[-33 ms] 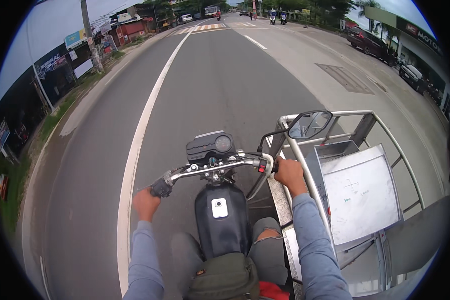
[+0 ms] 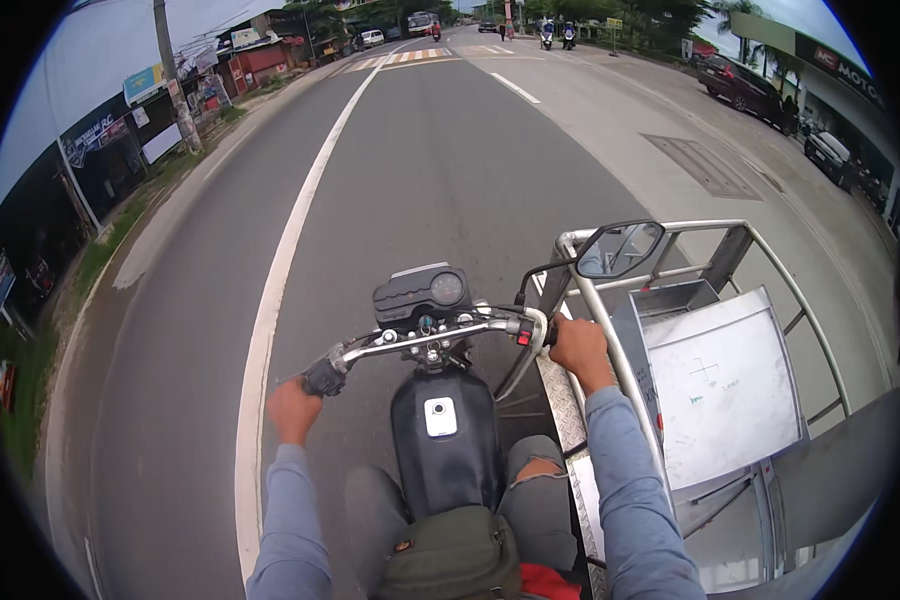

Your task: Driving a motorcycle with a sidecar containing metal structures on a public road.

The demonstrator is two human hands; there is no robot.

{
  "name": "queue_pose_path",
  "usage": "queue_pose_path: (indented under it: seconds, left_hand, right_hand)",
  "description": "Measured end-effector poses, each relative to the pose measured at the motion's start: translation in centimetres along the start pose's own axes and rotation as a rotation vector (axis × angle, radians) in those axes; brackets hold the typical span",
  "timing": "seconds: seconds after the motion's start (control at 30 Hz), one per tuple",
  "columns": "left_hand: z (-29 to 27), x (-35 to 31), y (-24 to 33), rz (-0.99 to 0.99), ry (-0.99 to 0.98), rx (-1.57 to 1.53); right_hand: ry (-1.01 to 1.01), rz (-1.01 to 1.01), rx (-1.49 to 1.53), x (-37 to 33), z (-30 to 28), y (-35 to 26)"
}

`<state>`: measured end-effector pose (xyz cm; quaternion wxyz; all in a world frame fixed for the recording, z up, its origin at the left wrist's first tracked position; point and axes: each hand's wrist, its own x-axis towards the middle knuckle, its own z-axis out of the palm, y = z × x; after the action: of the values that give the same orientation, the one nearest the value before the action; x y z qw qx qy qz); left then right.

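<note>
Both my hands are closed on the handlebar [image 2: 480, 327] of a motorcycle. My left hand [image 2: 294, 410] wraps the left grip, beside the black switch housing. On the right grip, next to a red switch, my right hand [image 2: 582, 352] is closed; the fingers of both hands are partly hidden. Between them sit the instrument cluster [image 2: 400, 297] and, nearer me, the black fuel tank [image 2: 410, 460]. A mirror [image 2: 622, 250] stands ahead of my right hand. Against my lap lies a dark green bag [image 2: 445, 555].
A sidecar with a metal tube frame [image 2: 705, 224] is attached at right, carrying a box with a white lid [image 2: 725, 400]. A white line [image 2: 290, 220] runs along the road at left. Ahead are a striped crossing [image 2: 400, 60] and motorcycles [image 2: 547, 36]; a dark red car [image 2: 738, 82] is at far right.
The roadside and the grate on the right have shifted slightly outward and nearer as the motorcycle moves forward. My hands keep their places on the grips.
</note>
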<state>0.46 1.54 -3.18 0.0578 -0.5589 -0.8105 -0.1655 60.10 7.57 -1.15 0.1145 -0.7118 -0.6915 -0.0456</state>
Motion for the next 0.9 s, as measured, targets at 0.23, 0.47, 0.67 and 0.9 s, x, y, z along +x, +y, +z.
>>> queue_pose_path:
  seconds: [0.23, 0.47, 0.67, 0.9]
  left_hand:
    - [-0.4, -0.6, 1.0, 0.026, 0.025, -0.035]
    - [-0.2, -0.7, 0.0, 0.048, 0.048, -0.012]
    - [0.0, 0.0, 0.0, 0.034, 0.030, -0.011]
    - [-0.6, -0.1, 0.6, 0.019, -0.010, 0.045]
  right_hand:
    - [0.027, -0.022, -0.004, 0.3, 0.7, 0.7]
    - [0.050, -0.040, -0.017, 0.2, 0.9, 0.2]
    - [0.051, -0.022, 0.010, 0.1, 0.6, 0.2]
    - [0.115, -0.054, 0.011, 0.1, 1.5, 0.7]
